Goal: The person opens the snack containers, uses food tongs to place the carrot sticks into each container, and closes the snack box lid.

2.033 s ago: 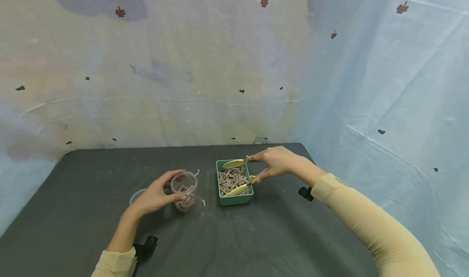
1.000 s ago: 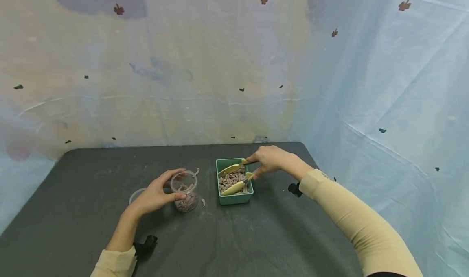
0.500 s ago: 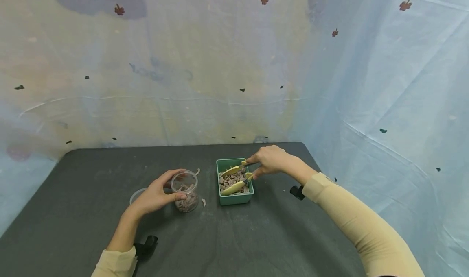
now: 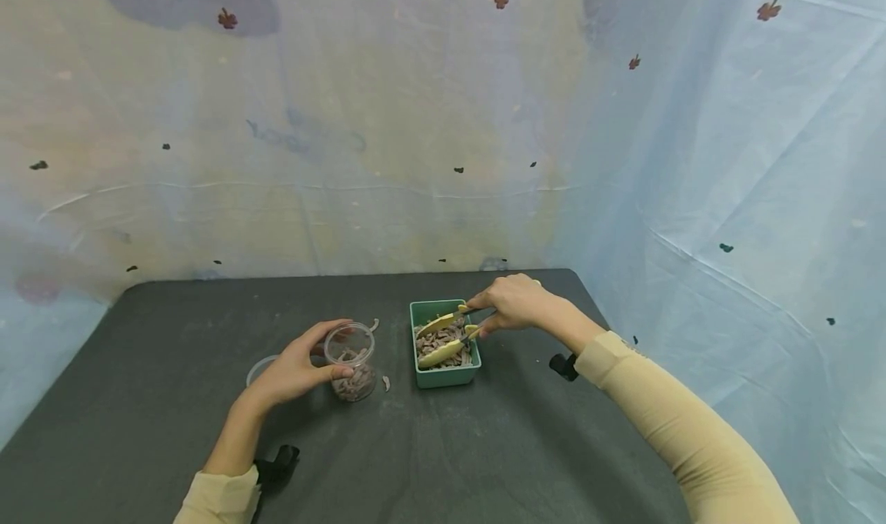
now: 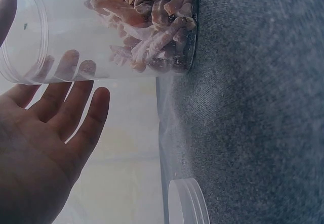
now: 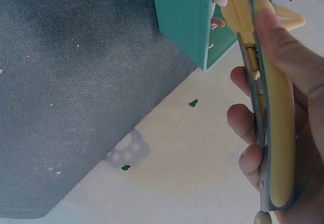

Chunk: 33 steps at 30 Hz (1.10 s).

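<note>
Tongs (image 4: 441, 355) gripped in my right hand (image 4: 512, 302), tips parted over the pale strips (image 4: 436, 342) in the green tub (image 4: 446, 378), near three o'clock from the clear jar (image 5: 76, 21) my left hand (image 4: 299, 368) holds, thumb and fingers around it. Danger spot: pinch too lightly and a strip (slick-looking things) could slide out short of the jar, joining one loose piece (image 4: 375, 325) at one o'clock, another piece (image 4: 386, 384) at four. Clip that rim with a loose left grip, and the jar might topple toward the lid (image 5: 182, 204) at nine.
</note>
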{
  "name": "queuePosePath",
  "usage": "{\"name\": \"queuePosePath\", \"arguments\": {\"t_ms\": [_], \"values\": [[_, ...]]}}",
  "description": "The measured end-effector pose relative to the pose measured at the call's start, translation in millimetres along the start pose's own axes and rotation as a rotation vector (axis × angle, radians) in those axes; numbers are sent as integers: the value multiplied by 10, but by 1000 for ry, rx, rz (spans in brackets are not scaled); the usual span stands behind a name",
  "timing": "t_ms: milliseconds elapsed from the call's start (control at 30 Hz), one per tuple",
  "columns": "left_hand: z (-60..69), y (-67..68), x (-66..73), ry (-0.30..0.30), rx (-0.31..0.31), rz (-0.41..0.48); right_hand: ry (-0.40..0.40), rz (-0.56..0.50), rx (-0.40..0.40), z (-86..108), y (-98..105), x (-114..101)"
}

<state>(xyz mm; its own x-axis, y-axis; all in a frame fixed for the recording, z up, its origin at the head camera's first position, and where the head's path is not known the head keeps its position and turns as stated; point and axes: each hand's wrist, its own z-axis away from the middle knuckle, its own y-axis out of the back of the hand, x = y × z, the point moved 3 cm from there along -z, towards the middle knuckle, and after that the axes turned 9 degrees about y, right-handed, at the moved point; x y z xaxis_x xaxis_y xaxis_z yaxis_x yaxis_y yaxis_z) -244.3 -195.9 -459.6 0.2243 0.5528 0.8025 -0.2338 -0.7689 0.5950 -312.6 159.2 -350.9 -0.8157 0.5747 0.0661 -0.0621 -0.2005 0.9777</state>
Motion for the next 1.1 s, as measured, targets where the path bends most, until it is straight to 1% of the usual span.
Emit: {"name": "queuePosePath", "arguments": {"t_ms": [400,567,733,967,1100], "values": [[5,6,-1,7,-1,-1,18,-13,60,79,-24,-11],[11,13,-2,4,-3,0,8,-46,88,135,-29,-18],[12,17,-2,0,-1,-3,-6,-70,135,192,-64,4],[19,17,11,6,-4,-2,4,-93,217,276,-138,12],[19,15,18,0,-6,7,7,-105,253,327,-158,-10]]}}
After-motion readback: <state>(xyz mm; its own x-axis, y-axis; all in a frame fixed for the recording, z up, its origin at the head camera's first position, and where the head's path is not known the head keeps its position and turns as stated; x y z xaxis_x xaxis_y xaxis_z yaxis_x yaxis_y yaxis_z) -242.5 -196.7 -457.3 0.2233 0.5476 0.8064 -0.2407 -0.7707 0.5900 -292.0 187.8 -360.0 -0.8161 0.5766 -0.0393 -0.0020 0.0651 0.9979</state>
